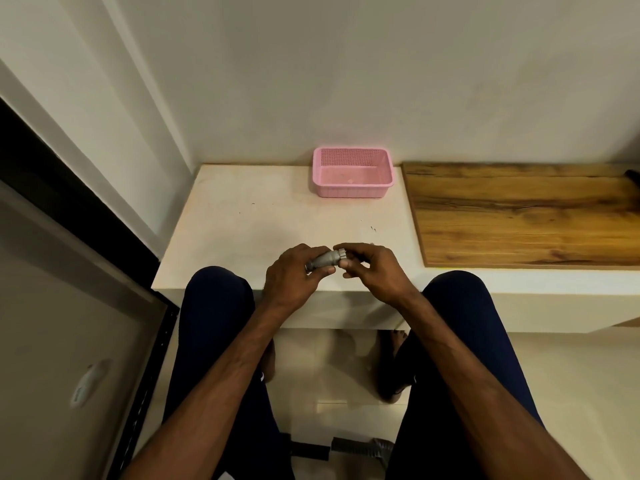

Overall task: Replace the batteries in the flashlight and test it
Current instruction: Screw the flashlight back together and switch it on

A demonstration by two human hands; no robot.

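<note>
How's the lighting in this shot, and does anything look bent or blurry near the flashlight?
Head view: dim, warm light, corners darkened; the wide lens bows the white ledge; the small grey metal flashlight, gripped by left hand and right hand, looks slightly soft; no glare on it.

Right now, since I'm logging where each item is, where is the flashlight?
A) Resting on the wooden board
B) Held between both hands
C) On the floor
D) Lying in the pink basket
B: the left hand grips the body of the flashlight and the right hand pinches its ringed end, above the near edge of the white table.
</note>
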